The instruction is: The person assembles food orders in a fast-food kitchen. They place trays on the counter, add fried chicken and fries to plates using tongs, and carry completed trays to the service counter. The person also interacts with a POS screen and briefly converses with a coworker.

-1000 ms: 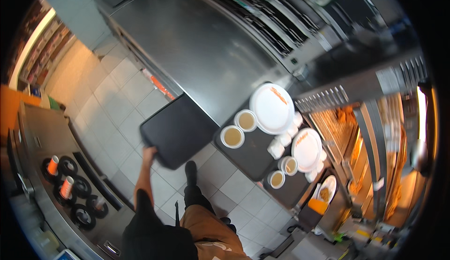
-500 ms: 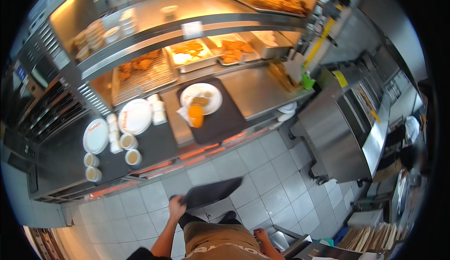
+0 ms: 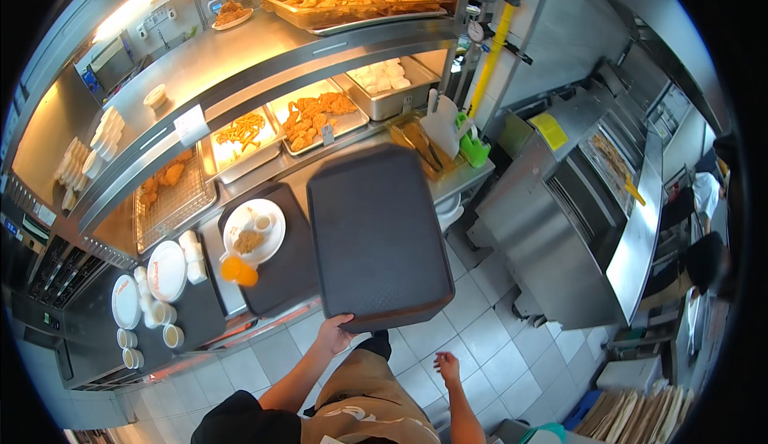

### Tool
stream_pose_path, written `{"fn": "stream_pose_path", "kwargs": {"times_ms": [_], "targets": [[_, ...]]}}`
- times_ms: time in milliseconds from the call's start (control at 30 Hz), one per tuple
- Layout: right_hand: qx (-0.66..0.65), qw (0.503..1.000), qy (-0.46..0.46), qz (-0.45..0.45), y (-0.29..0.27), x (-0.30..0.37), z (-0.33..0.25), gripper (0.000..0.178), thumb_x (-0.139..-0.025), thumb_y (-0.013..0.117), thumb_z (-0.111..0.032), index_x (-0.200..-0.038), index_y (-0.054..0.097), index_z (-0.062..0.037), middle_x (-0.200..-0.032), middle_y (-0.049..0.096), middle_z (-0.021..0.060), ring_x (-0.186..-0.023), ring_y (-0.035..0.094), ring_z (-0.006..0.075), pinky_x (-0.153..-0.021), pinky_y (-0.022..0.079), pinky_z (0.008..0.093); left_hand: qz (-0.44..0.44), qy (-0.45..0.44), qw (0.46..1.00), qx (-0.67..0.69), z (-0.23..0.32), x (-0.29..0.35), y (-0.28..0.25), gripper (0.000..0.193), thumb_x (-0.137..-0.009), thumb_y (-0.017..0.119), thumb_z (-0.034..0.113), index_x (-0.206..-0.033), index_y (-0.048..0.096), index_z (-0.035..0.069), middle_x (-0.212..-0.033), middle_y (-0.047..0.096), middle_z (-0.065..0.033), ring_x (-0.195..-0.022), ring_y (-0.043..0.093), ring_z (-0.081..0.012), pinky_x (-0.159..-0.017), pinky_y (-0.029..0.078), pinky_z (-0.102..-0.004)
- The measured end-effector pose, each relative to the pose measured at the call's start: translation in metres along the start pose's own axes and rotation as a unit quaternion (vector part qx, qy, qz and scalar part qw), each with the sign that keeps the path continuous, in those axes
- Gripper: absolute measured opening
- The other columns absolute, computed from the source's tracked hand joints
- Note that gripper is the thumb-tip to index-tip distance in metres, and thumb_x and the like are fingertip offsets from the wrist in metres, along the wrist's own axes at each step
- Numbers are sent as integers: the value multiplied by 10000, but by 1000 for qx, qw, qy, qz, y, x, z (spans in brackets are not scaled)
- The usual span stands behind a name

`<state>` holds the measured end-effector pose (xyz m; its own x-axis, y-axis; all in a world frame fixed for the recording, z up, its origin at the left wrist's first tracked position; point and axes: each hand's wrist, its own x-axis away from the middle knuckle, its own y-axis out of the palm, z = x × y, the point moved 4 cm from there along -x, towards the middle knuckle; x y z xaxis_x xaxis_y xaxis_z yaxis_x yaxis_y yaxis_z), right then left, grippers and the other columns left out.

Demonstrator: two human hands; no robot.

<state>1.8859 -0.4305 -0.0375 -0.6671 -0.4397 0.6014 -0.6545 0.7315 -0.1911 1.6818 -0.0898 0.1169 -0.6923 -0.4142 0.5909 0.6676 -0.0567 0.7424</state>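
Dark tray now raised, left hand gripping its near edge, fingers hidden beneath; right hand open.

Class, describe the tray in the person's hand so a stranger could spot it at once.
Find the steel counter under the lit food shelves. In front of it, above the tiled floor, the left hand holds an empty dark tray by its near edge. The other tray lies on the counter, carrying a plate and an orange cup.

Matt dark plastic tray; brushed, shiny steel counter.
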Motion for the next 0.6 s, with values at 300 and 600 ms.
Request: {"fn": "stream_pose_path", "kwargs": {"times_ms": [300, 600], "targets": [[64, 996, -58, 19, 8, -293, -229, 266, -981, 549, -275, -1118, 592, -51, -775, 648, 71, -598, 623, 151, -476, 467, 290, 128, 82, 973, 172, -9, -157, 37, 253, -930, 613, 85, -1129, 539, -55, -1096, 615, -154, -1011, 632, -283, -900, 566, -380], [37, 997, 14, 67, 37, -503, -251, 476, -987, 508, -484, -1137, 520, -32, -705, 629, 96, -482, 572, 174, -389, 431, 301, -149, -40, 782, -603, 158, -161, 271, 547, -926, 662, 363, -1343, 554, 27, -1304, 602, -194, -1213, 573, -303, -1020, 465, -377]]}}
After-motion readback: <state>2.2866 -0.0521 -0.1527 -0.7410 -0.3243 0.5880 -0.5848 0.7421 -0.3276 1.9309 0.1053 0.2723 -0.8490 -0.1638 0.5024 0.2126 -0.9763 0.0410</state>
